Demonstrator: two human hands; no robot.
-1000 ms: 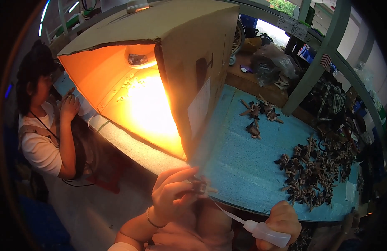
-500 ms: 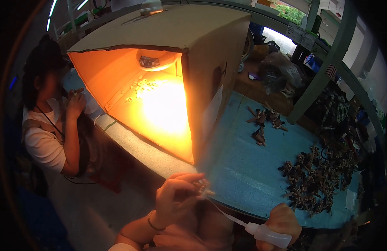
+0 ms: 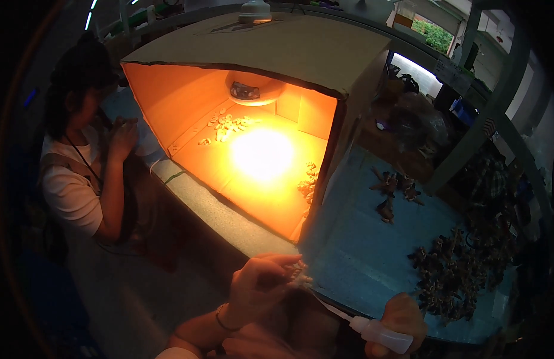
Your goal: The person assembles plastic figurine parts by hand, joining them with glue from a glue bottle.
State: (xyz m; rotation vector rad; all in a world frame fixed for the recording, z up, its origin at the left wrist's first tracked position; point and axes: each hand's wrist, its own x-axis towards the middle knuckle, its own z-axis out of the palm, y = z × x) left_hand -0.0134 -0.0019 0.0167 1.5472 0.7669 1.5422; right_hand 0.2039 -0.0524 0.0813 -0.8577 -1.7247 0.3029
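Left hand [image 3: 262, 287] sits at about 6 o'clock in the head view, fingers pinched together on a small pale piece [image 3: 298, 276] at its fingertips; too small to say what kind.

Right hand [image 3: 402, 317] is at roughly 5 o'clock, closed around a small white squeeze bottle [image 3: 381, 335]. Bottle's long axis runs from the fist up toward 10 o'clock. Its thin nozzle [image 3: 331, 308] points along that same line, tip ending right at the pale piece; contact or a hair apart, cannot tell.

Key relation: the piece lies at 10 o'clock from the right hand, on the nozzle's axis. The left hand is the nearer one, since it already holds the piece.

Both hands hang just off the near edge of a blue-covered table [image 3: 361, 251]. A dark pile of small twisted parts [image 3: 450, 275] lies at 3 o'clock from the hands, on the blue sheet. A cardboard box [image 3: 301, 54] lit orange by a lamp [image 3: 253, 90] stands at 12 o'clock, with pale bits [image 3: 229, 125] scattered on its floor. Another person [image 3: 79, 173] sits at 9 o'clock, hands raised near the face.
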